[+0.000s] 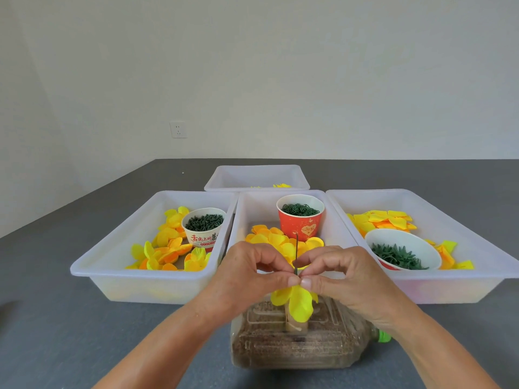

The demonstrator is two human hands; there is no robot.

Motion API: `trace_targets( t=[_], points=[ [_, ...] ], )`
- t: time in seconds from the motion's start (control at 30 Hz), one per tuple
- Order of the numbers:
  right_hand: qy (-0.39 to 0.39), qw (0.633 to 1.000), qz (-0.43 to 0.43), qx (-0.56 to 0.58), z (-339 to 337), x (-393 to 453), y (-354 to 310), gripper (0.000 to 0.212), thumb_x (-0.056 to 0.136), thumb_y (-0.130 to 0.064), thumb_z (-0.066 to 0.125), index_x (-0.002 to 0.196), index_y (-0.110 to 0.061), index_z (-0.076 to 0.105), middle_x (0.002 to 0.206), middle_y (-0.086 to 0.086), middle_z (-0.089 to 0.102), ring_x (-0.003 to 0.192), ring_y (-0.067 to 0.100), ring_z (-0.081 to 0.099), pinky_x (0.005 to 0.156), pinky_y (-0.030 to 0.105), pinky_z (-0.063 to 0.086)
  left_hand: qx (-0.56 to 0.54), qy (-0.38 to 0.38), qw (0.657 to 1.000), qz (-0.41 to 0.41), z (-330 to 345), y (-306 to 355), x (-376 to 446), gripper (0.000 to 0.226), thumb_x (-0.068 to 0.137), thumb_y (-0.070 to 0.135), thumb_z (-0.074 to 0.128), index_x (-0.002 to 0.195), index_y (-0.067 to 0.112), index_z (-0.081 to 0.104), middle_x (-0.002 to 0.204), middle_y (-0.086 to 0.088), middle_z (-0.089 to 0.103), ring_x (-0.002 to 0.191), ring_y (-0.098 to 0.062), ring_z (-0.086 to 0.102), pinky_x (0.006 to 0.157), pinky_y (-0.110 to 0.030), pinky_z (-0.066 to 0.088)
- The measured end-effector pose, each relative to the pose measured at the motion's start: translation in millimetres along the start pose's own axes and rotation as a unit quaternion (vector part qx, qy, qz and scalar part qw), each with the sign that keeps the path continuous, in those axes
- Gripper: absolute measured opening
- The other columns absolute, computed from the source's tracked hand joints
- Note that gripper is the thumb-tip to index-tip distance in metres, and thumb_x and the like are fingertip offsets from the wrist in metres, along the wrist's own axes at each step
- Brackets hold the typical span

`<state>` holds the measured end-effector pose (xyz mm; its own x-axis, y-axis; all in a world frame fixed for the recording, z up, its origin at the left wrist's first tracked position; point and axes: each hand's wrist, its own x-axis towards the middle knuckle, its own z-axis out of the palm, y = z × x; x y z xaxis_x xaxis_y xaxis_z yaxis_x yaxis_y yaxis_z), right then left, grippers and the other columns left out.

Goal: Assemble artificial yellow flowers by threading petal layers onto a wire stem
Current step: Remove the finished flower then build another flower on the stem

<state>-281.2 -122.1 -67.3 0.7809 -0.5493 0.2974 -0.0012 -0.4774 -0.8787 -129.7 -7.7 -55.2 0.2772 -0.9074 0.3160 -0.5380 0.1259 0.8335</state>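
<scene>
A thin dark wire stem (296,252) stands upright above a plastic bottle (297,341) filled with brown grains, lying on its side. Yellow petal layers (298,301) sit on the stem just below my fingers. My left hand (252,273) and my right hand (341,273) meet at the stem, thumbs and forefingers pinching the top of the petals around the wire. The stem's lower part is hidden behind the petals and my fingers.
Three white trays (120,265) sit side by side ahead, a fourth tray (224,178) behind. They hold yellow-orange petals (168,248), a white cup (204,226), a red cup (300,220) and a white bowl (404,251) of green parts. Grey table (70,332) all around.
</scene>
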Motion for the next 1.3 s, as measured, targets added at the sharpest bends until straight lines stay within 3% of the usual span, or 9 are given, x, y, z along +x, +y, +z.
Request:
trace_targets(
  t=[0.1,0.2,0.33,0.43,0.6,0.83,1.0,1.1,1.3],
  points=[
    [-0.033,0.997,0.010,0.064,-8,7,-6,0.010,0.065,-0.026,0.075,0.071,-0.018,0.076,0.091,-0.006,0.073,0.091,0.004,0.065,0.079,0.013,0.047,-0.033,-0.087,0.996,-0.017,-12,3,7,0.010,0.074,0.005,0.075,0.075,0.014,0.072,0.080,-0.003,0.070,0.078,-0.012,0.063,0.080,-0.027,0.051],
    [0.016,0.997,0.020,0.079,-17,23,-6,0.007,0.069,-0.020,0.074,0.073,-0.015,0.076,0.087,0.000,0.074,0.085,0.005,0.067,0.072,0.011,0.048,-0.085,-0.129,0.988,-0.029,-25,5,19,0.019,0.079,-0.004,0.068,0.085,0.013,0.074,0.093,-0.010,0.072,0.089,-0.014,0.065,0.085,-0.026,0.052],
    [0.100,0.993,0.050,0.049,-25,58,4,0.003,0.077,-0.009,0.072,0.078,-0.007,0.074,0.078,0.011,0.073,0.069,0.010,0.060,0.063,0.021,0.047,-0.089,-0.008,0.995,-0.041,-26,-2,59,0.024,0.081,-0.014,0.058,0.078,0.006,0.070,0.076,-0.009,0.071,0.070,-0.007,0.066,0.070,-0.017,0.052],
    [0.144,0.988,0.060,0.015,-30,90,14,0.007,0.079,-0.004,0.071,0.073,-0.008,0.072,0.065,0.002,0.068,0.054,-0.001,0.055,0.052,0.012,0.043,-0.056,0.044,0.996,-0.054,-17,-12,92,0.023,0.079,-0.017,0.054,0.076,0.000,0.069,0.060,0.002,0.065,0.052,-0.001,0.057,0.054,-0.011,0.044],
    [0.139,0.975,0.095,-0.148,-36,142,34,0.004,0.079,-0.006,0.069,0.079,-0.004,0.073,0.081,0.005,0.070,0.077,0.013,0.061,0.070,0.023,0.046,0.011,0.086,0.995,-0.059,-6,-41,122,0.030,0.076,-0.016,0.052,0.071,0.007,0.070,0.062,-0.003,0.063,0.052,-0.005,0.054,0.052,-0.012,0.043],
    [0.067,0.929,0.133,-0.338,-32,201,60,0.022,0.083,-0.003,0.065,0.103,-0.005,0.072,0.112,0.007,0.067,0.106,0.021,0.060,0.095,0.033,0.046,0.066,0.125,0.988,-0.068,-11,-73,132,0.036,0.074,-0.014,0.051,0.063,0.016,0.067,0.059,0.005,0.062,0.057,-0.010,0.058,0.059,-0.022,0.049],
    [-0.002,0.885,0.155,-0.439,-20,223,83,0.032,0.089,-0.003,0.053,0.117,-0.013,0.066,0.121,0.005,0.063,0.112,0.022,0.057,0.096,0.029,0.044,0.140,0.104,0.983,-0.052,-3,-78,131,0.028,0.077,-0.010,0.051,0.072,0.009,0.071,0.058,0.012,0.057,0.056,-0.003,0.054,0.056,-0.013,0.043],
    [-0.022,0.877,0.179,-0.445,-15,231,95,0.035,0.092,-0.009,0.050,0.125,-0.016,0.060,0.126,0.006,0.059,0.115,0.025,0.054,0.099,0.034,0.043,0.135,0.091,0.985,-0.050,2,-78,130,0.027,0.078,-0.010,0.051,0.075,0.008,0.072,0.060,0.009,0.056,0.058,-0.003,0.053,0.059,-0.015,0.042],
    [0.063,0.866,0.190,-0.459,-18,230,96,0.020,0.082,-0.013,0.061,0.098,-0.005,0.069,0.102,0.010,0.068,0.095,0.026,0.063,0.086,0.034,0.052,0.137,0.102,0.984,-0.052,1,-77,130,0.026,0.078,-0.010,0.052,0.077,0.006,0.073,0.065,0.003,0.060,0.061,-0.009,0.055,0.064,-0.020,0.046]
  ],
)
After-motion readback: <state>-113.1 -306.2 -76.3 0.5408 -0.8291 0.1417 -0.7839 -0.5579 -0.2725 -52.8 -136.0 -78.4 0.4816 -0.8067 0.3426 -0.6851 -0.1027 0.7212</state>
